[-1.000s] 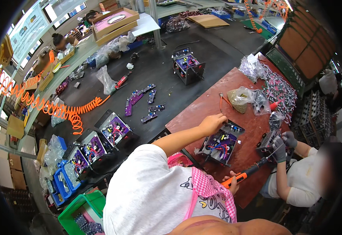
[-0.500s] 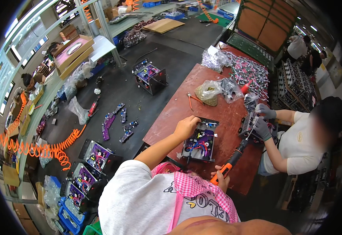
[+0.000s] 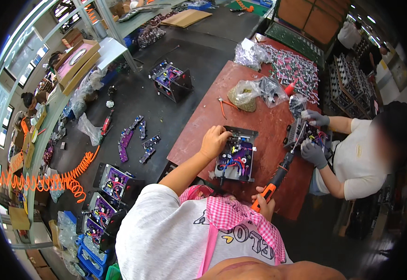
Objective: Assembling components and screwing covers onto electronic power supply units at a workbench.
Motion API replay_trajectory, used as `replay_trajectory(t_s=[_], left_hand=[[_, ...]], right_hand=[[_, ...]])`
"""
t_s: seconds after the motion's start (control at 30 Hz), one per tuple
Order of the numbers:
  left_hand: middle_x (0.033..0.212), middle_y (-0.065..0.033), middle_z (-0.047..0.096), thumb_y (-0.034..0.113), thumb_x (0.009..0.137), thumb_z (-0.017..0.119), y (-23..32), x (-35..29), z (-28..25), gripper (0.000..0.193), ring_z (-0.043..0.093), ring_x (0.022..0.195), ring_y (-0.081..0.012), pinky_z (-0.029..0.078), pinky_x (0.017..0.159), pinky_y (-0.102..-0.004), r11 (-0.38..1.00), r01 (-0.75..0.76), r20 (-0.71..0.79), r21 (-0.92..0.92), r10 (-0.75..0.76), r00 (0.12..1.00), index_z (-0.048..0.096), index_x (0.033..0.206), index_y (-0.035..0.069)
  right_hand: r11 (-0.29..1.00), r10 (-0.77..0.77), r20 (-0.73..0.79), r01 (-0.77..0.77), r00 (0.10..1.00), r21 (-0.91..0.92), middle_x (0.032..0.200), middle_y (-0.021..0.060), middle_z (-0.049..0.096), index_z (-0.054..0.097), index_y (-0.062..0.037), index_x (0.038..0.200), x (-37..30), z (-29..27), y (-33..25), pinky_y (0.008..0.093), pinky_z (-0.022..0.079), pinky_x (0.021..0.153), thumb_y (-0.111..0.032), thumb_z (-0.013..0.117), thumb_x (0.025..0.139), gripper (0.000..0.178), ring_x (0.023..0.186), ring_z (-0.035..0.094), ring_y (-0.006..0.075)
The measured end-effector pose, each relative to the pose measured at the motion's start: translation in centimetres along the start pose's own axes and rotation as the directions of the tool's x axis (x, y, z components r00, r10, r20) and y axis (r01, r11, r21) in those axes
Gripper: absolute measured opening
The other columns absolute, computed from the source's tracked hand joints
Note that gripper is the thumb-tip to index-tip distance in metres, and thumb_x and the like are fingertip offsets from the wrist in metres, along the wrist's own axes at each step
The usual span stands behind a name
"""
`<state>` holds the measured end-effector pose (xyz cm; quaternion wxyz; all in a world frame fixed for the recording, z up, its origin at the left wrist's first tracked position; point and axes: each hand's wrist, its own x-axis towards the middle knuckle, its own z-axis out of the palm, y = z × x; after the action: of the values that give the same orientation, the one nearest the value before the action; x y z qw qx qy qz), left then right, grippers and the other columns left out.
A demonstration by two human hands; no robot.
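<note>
In front of me on the red tabletop lies an open metal chassis [image 3: 235,161] with purple circuit boards and red and blue wires. My left hand [image 3: 215,141] rests at its upper left edge, fingers curled onto the metal rim. My right hand [image 3: 265,205], low and to the right of the chassis, is closed round the handle of an orange and black power screwdriver [image 3: 278,178]. The tool's long bit slants up and away toward a co-worker's gloved hands [image 3: 313,151]; whether its tip touches anything there I cannot tell.
Beyond the chassis are orange-handled pliers [image 3: 223,106], a plastic bag of small parts [image 3: 243,96] and a red-tipped bottle [image 3: 290,87]. A heap of screws or pins [image 3: 294,70] covers the far right. Another chassis [image 3: 171,79] and loose purple boards [image 3: 128,140] lie on the dark table.
The whole view has shifted, so the table appears higher up. My left fingers have slid slightly down the chassis's left edge. The screwdriver stays in my right hand.
</note>
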<state>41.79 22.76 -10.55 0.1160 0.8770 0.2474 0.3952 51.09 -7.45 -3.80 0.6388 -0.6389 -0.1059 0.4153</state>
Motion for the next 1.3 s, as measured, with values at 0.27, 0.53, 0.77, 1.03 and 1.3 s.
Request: replay_trajectory(t_s=[0.27,0.53,0.77,1.03,1.3], left_hand=[[0.081,-0.0064,0.057,0.009,0.073,0.072,-0.5,0.6,-0.4,0.017,0.057,0.076,-0.0272,0.048,0.066,-0.0389,0.998,0.050,-0.081,0.025,-0.048,0.996,0.070,0.089,0.014],[0.079,-0.0070,0.055,0.006,0.072,0.071,0.3,0.3,0.4,0.019,0.056,0.076,-0.0277,0.048,0.065,-0.0388,0.998,0.030,-0.039,0.063,-0.028,0.999,0.070,0.091,0.011],[0.080,-0.0069,0.053,0.008,0.074,0.072,0.2,-0.3,0.4,0.016,0.056,0.077,-0.0270,0.048,0.068,-0.0386,0.990,0.052,-0.008,0.132,-0.051,0.999,0.068,0.089,0.012],[0.083,-0.0087,0.055,0.008,0.074,0.076,0.5,0.0,0.5,0.019,0.057,0.080,-0.0293,0.048,0.070,-0.0399,0.985,0.079,0.001,0.154,-0.080,0.997,0.067,0.091,0.011],[0.086,-0.0092,0.055,0.005,0.073,0.072,1.0,0.2,0.6,0.019,0.057,0.084,-0.0299,0.048,0.073,-0.0396,0.985,0.055,0.006,0.163,-0.057,0.998,0.066,0.091,0.009]], right_hand=[[0.972,-0.020,0.202,0.066,0.979,-0.224,0.090,0.0045,0.062,0.060,-0.0009,0.114,1.6,0.5,-2.4,0.0289,0.050,0.076,-0.010,0.076,0.080,0.039,0.083,0.060,0.0109],[0.791,-0.227,0.486,0.451,0.844,-0.414,0.103,0.0077,0.062,0.061,-0.0004,0.117,2.7,1.0,-2.0,0.0306,0.050,0.083,-0.026,0.089,0.067,0.063,0.093,0.060,0.0146],[0.805,-0.193,0.459,0.407,0.867,-0.431,0.105,0.0139,0.063,0.063,0.0010,0.114,2.4,-1.4,0.0,0.0355,0.052,0.083,-0.035,0.089,0.067,0.064,0.094,0.066,0.0256],[0.844,-0.137,0.403,0.319,0.905,-0.430,0.105,0.0156,0.063,0.062,0.0021,0.115,2.3,-3.6,2.8,0.0358,0.051,0.085,-0.034,0.088,0.067,0.066,0.097,0.065,0.0271],[0.835,-0.144,0.459,0.357,0.877,-0.419,0.107,0.0159,0.063,0.062,0.0022,0.114,2.3,-4.2,2.5,0.0361,0.050,0.086,-0.034,0.088,0.068,0.064,0.099,0.065,0.0281]])
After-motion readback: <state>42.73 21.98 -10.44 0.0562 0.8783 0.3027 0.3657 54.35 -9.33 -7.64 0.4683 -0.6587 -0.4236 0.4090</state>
